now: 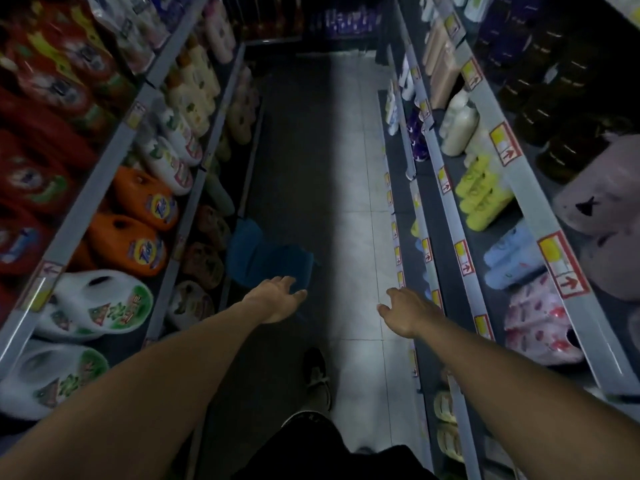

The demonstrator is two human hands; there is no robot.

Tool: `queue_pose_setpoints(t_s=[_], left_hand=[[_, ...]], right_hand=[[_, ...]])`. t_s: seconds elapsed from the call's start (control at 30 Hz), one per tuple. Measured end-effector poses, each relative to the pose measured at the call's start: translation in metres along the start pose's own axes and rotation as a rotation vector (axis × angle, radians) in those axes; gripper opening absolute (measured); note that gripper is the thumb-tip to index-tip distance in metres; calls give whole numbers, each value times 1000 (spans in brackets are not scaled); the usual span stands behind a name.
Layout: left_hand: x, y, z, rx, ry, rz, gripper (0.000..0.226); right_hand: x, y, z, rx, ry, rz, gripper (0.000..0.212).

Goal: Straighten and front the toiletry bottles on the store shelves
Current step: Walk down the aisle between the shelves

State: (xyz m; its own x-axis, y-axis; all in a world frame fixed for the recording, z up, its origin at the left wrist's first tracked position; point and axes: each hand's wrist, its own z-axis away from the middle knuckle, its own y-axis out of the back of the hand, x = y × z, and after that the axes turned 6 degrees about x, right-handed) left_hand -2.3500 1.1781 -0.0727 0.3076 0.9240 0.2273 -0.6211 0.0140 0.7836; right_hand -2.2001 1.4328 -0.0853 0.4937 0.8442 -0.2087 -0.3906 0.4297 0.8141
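Observation:
I stand in a narrow, dim store aisle with both arms stretched forward over the floor. My left hand (pixel 277 297) hangs with relaxed fingers above a blue plastic chair (pixel 266 258), holding nothing. My right hand (pixel 405 310) is empty too, fingers loose, close to the edge of the lower right shelf (pixel 434 237). On the right shelves stand yellow bottles (pixel 481 195), cream bottles (pixel 459 128), pale blue bottles (pixel 512 258) and pink patterned packs (pixel 540 323). The left shelves carry orange detergent jugs (pixel 138 230), white jugs with green labels (pixel 100 303) and cream bottles (pixel 194 88).
The tiled floor (pixel 356 188) runs away between the two shelf rows to a dark shelf of purple goods (pixel 346 22) at the far end. Price tags with red arrows line the right shelf rails (pixel 505 143). My shoe (pixel 317 379) is on the floor below.

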Motion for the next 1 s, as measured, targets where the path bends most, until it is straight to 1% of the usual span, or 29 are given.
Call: queue_pose_setpoints(t_s=[0.13,0.37,0.57,0.83,1.0], left_hand=[[-4,36,-50,-17,-49,-16,73],[-15,105,-141,-47,-112,-40,73],[-6,135,-204,-100,-174,-69,74],[37,160,-281,-154,-217,-111,78],[84,186,-327,-123,-199,-126,85]], right_hand=[[-11,30,-50,-28,-55,-9,65],[-38,78,-133,9,-132,-67,65],[-43,104,-175,15,-179,-107,62],[-13,129,-233,-13,-204,-123,63],[19,155,-279,16,-198,-136,52]])
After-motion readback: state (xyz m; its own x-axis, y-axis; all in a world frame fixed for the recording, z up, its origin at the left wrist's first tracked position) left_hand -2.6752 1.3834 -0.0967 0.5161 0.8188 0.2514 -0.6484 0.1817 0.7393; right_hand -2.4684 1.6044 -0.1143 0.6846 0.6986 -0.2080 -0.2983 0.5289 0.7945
